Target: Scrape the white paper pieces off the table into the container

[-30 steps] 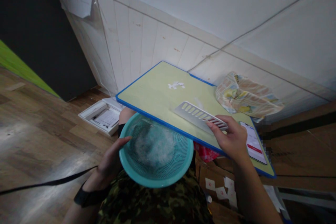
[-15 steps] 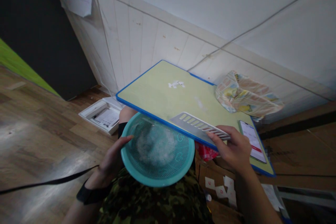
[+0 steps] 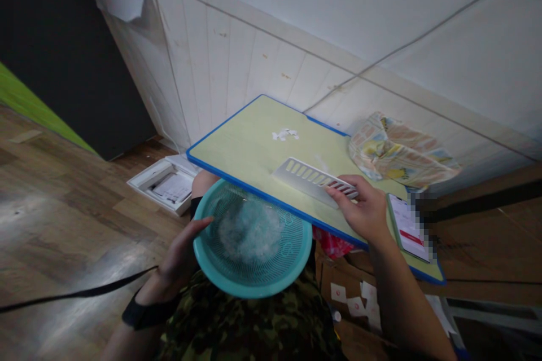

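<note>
My left hand (image 3: 181,248) grips the left rim of a turquoise plastic colander (image 3: 254,289), thumb over the edge and the other fingers hidden beneath. Whitish translucent bits (image 3: 252,231) lie in the colander, which sits over my lap under the near edge of a table. In my right hand (image 3: 364,206) is a flat white scraper (image 3: 311,180) with a row of slots, held at its right end with its long edge against or just above the tabletop. The pale yellow tabletop (image 3: 237,146) has a blue rim. Beyond the scraper lie small white pieces (image 3: 285,134) and a faint whitish smear.
A patterned cloth bag (image 3: 398,152) and a phone (image 3: 409,228) rest at the table's right side. An opened white box (image 3: 165,183) is on the floor at left. White cards (image 3: 355,306) lie on cardboard below right. The wall stands behind the table.
My right hand has moved the scraper away from the table's near edge, farther onto the tabletop and slightly left. My left hand and the colander have stayed nearly in place.
</note>
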Available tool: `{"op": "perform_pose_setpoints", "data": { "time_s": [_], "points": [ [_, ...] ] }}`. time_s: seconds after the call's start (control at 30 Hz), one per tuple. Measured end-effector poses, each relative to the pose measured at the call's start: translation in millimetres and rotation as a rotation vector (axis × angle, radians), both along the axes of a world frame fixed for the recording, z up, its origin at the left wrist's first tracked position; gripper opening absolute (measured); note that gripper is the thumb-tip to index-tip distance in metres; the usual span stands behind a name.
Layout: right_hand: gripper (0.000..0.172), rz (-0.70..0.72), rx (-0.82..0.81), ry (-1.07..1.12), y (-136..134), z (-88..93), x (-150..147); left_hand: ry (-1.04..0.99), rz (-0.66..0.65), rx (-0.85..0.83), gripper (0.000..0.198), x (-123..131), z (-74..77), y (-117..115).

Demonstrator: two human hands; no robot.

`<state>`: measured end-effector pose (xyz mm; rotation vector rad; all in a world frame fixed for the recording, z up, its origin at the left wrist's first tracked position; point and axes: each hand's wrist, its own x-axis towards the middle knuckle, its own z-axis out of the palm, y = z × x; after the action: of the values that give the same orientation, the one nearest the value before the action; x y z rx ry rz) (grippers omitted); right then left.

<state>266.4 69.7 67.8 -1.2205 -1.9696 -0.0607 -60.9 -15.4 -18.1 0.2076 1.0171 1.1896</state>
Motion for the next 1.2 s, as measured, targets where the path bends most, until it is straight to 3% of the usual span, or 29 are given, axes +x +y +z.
{"op": "perform_pose_setpoints", "data": {
  "time_s": [0.17, 0.37, 0.73, 1.2],
  "points": [
    [0.011, -0.033, 0.019, 0.012, -3.3, 0.7, 2.9, -0.011, 0.039, 0.004, 0.017, -0.4, -2.6, 1.5],
    [0.010, 0.054, 0.032, -0.031, -10.0, -5.9, 2.1, -0.004, 0.045, 0.020, 0.013, 1.3, 0.2, 2.4],
    [0.012, 0.144, -0.031, -0.040, -35.8, 7.0, -6.9, -0.008, 0.038, 0.013, 0.014, 0.3, -2.6, 2.2],
    [0.013, 0.064, 0.025, -0.033, -35.6, 4.7, -2.9, -0.034, 0.026, 0.022, 0.015, -0.5, -4.5, 2.3]
  ]
}}
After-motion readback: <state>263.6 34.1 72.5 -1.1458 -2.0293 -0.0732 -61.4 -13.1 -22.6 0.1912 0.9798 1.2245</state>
